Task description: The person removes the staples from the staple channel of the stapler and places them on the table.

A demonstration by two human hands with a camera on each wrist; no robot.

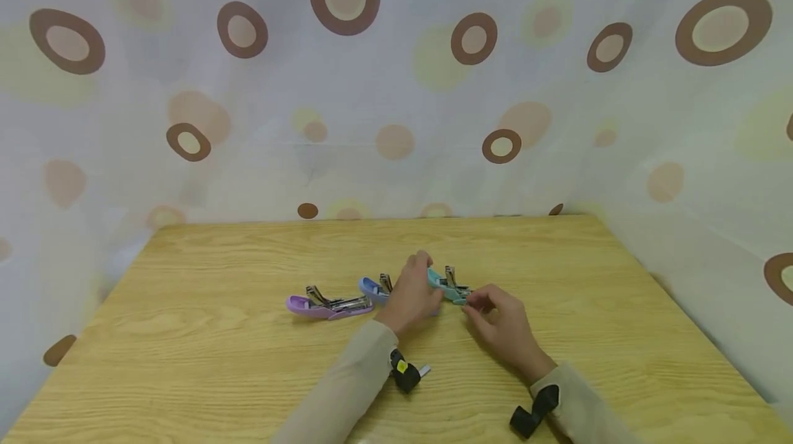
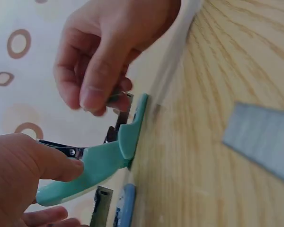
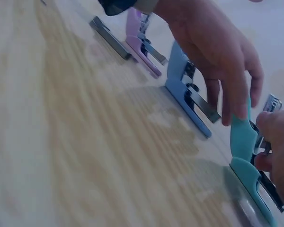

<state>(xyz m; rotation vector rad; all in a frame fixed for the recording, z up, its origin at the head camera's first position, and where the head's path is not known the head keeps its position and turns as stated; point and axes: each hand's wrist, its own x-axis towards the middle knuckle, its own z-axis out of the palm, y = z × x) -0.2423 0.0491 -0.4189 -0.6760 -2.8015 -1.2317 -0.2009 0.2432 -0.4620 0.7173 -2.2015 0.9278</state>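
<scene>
A teal stapler (image 1: 457, 298) stands on the table with its top swung back and its metal parts raised. My left hand (image 1: 410, 296) holds its teal cover, thumb on the near side in the left wrist view (image 2: 61, 165). At the stapler's other end, over the metal magazine, is my right hand (image 1: 504, 330). Its thumb and fingers pinch a small dark-grey piece (image 2: 114, 97), mostly hidden, whose kind I cannot tell. A blue stapler (image 3: 182, 90), also opened up, sits beside the teal one, partly behind my left hand in the head view.
Left of the blue stapler lies an opened purple stapler (image 1: 310, 307). A grey strip that looks like staples (image 3: 110, 38) rests on the wooden table (image 1: 217, 361). Patterned cloth (image 1: 396, 86) hangs behind the table and along its sides.
</scene>
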